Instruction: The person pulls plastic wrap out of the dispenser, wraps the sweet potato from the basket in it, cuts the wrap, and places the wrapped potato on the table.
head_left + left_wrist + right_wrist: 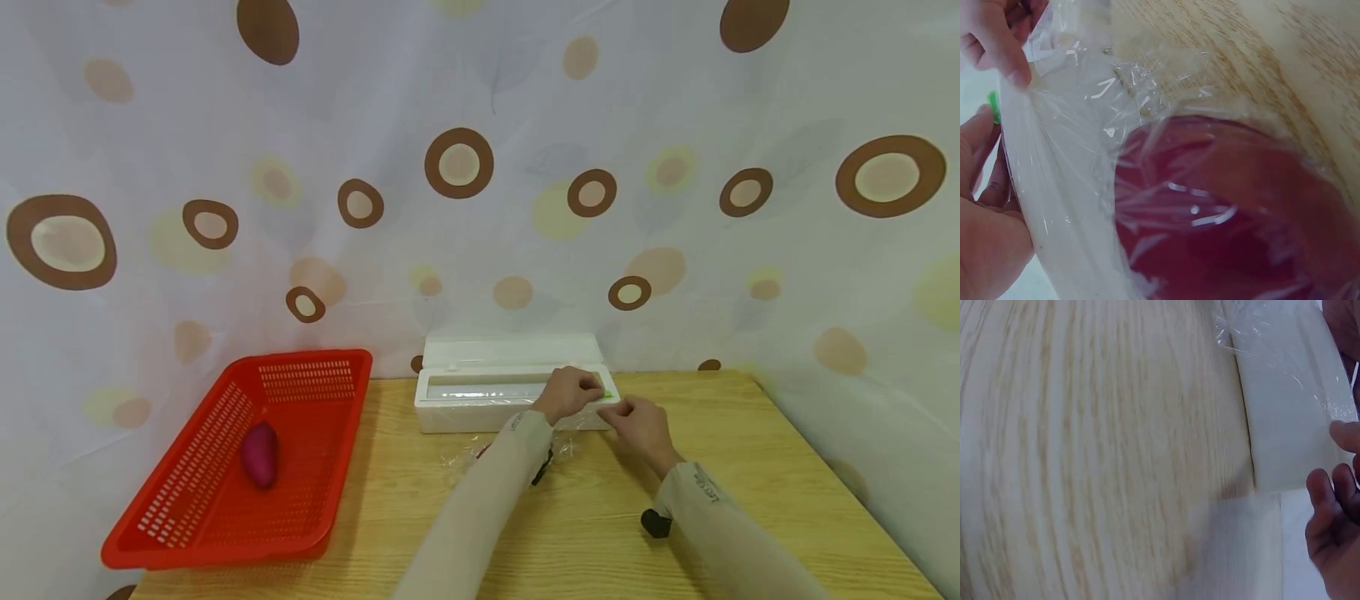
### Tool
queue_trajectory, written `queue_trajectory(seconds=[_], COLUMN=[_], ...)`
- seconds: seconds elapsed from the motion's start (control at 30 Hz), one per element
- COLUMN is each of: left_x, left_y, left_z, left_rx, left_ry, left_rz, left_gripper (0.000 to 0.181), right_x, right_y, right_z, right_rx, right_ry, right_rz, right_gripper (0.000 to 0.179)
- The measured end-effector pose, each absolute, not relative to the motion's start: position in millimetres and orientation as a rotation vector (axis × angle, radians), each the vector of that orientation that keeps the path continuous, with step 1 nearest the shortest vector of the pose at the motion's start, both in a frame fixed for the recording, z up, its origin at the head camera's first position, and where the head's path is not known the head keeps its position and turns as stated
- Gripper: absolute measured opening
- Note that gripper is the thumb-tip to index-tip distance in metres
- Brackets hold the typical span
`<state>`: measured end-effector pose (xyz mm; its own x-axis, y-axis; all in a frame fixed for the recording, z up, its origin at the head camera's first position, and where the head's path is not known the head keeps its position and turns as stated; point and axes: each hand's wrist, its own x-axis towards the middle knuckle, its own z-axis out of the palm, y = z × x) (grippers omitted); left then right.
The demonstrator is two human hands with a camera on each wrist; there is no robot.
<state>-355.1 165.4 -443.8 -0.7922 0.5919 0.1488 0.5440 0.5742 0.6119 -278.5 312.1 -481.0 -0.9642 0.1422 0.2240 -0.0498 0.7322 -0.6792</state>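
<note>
A white cling film box [480, 419] stands at the back of the table with its lid raised. My left hand [567, 393] is at the box's right end, its fingertips pinching a small green slider [993, 106] on the front edge. Just right of it, my right hand [639, 429] pinches the edge of clear cling film [1066, 156] that hangs over the box front. In the left wrist view, a rounded dark red-purple thing [1210, 212] lies under the film on the table. In the head view my left forearm mostly hides it.
On the left stands a red plastic basket [345, 467] with slotted walls. A purple, elongated vegetable [259, 455], like a sweet potato, lies in it. Behind the wooden table [720, 467] hangs a white curtain [525, 108] with brown dots.
</note>
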Motion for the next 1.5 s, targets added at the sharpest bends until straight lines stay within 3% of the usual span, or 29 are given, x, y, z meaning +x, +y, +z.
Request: queue_trajectory(seconds=[0.13,0.3,0.4,0.93,1.5], left_x=[-355,-356,-355,-352,-351], left_y=[165,165,165,168,152], left_z=[-444,-443,-442,-445,-433], left_rx=[0.977,0.972,0.979,0.895,1.045], left_ry=[2.714,2.718,2.712,2.703,2.835], left_rz=[1.037,1.031,1.03,1.106,0.832], left_gripper=[0.016,0.017,0.017,0.016,0.017], right_x=[-280,-286,-291,-289,-292], right_y=[313,313,313,318,323], right_z=[-484,-487,-488,-488,-485], right_rx=[-0.039,-0.115,-0.126,0.201,0.182], right_ry=[-2.67,-2.685,-2.703,-2.645,-2.715], right_rz=[1.184,1.246,1.163,0.731,0.561], right_gripper=[0.038,0.083,0.097,0.073,0.073])
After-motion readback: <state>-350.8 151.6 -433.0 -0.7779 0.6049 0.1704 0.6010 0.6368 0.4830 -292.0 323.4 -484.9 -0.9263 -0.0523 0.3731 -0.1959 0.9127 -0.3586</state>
